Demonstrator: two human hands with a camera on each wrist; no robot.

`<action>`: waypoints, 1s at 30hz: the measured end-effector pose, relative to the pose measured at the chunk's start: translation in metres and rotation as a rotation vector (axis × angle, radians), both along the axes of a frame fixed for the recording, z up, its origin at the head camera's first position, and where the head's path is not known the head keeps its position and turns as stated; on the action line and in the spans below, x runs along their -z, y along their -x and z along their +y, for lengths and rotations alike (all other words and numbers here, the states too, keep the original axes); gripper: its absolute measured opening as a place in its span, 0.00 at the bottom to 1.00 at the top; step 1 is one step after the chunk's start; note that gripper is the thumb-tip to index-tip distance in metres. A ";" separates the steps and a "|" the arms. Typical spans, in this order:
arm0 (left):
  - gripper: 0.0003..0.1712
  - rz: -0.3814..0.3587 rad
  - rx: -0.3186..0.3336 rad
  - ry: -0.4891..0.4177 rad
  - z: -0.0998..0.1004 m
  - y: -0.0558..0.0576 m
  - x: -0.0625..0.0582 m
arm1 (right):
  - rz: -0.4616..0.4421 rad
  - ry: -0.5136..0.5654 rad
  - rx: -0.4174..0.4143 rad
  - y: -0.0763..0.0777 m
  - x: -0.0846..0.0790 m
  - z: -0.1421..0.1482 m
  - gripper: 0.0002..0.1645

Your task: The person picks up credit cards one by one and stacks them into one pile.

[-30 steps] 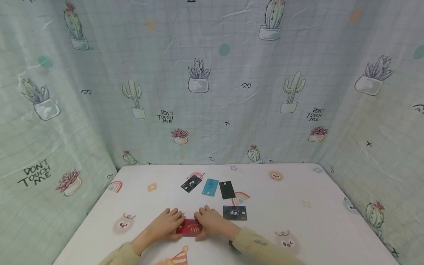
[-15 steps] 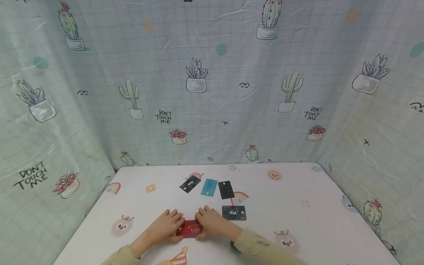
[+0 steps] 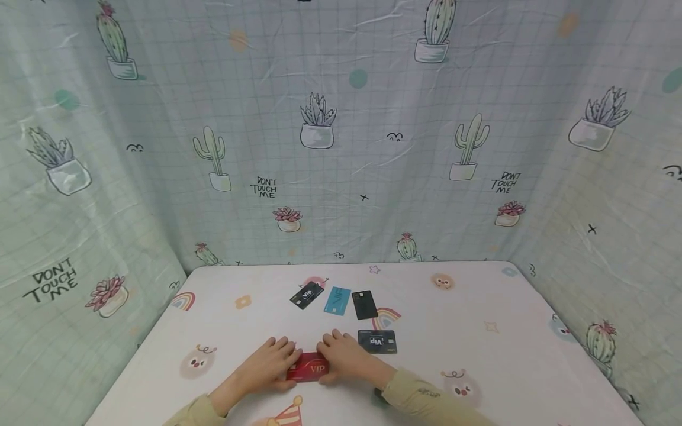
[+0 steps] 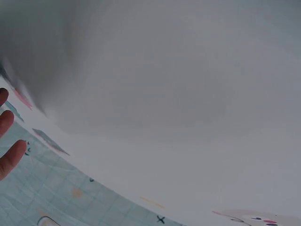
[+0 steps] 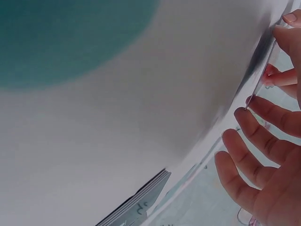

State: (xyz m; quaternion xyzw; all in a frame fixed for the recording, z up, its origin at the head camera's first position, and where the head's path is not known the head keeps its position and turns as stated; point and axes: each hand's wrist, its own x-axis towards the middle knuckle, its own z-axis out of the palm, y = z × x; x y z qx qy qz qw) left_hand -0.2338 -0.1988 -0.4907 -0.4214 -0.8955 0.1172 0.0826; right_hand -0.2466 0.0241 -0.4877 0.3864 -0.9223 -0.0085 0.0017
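A red VIP card is held between both hands over the near middle of the white table. My left hand grips its left end, thumb on the near side and fingers at the far side. On the right end, my right hand pinches it between thumb and fingertips. The right wrist view shows the card edge-on as a thin line, with the right hand beside it and its other fingers spread. Only a few fingertips of the left hand appear in the left wrist view; the card is not discernible there.
Beyond the hands lie a black Vip card, a blue card and a plain black card. A dark Vip card lies near the right wrist, apparently a stack. My right sleeve partly covers a dark object.
Both hands and the red card have shifted very slightly to the right. The grip stays the same and the other cards lie where they were.
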 end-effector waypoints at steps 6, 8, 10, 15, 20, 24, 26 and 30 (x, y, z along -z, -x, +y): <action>0.33 0.051 0.038 -0.009 0.003 0.000 -0.002 | -0.013 -0.001 0.030 0.000 0.000 0.005 0.34; 0.33 0.069 0.049 -0.013 0.005 0.000 -0.002 | -0.019 0.006 0.037 -0.001 -0.002 0.007 0.33; 0.33 0.075 0.056 -0.022 0.007 0.000 -0.003 | -0.027 0.015 0.045 -0.002 -0.003 0.010 0.33; 0.32 0.055 0.042 -0.046 0.015 -0.003 -0.004 | -0.043 0.045 0.067 -0.005 -0.005 0.018 0.33; 0.32 0.033 -0.001 -0.070 0.023 -0.008 -0.007 | -0.052 0.083 0.097 -0.010 -0.009 0.027 0.32; 0.31 0.061 0.010 -0.122 0.030 -0.011 -0.005 | -0.073 0.126 0.119 -0.013 -0.010 0.034 0.31; 0.31 0.065 0.013 -0.139 0.033 -0.012 -0.004 | -0.077 0.137 0.128 -0.014 -0.009 0.039 0.31; 0.31 0.054 0.013 -0.151 0.039 -0.012 0.000 | -0.068 0.152 0.131 -0.016 -0.008 0.047 0.31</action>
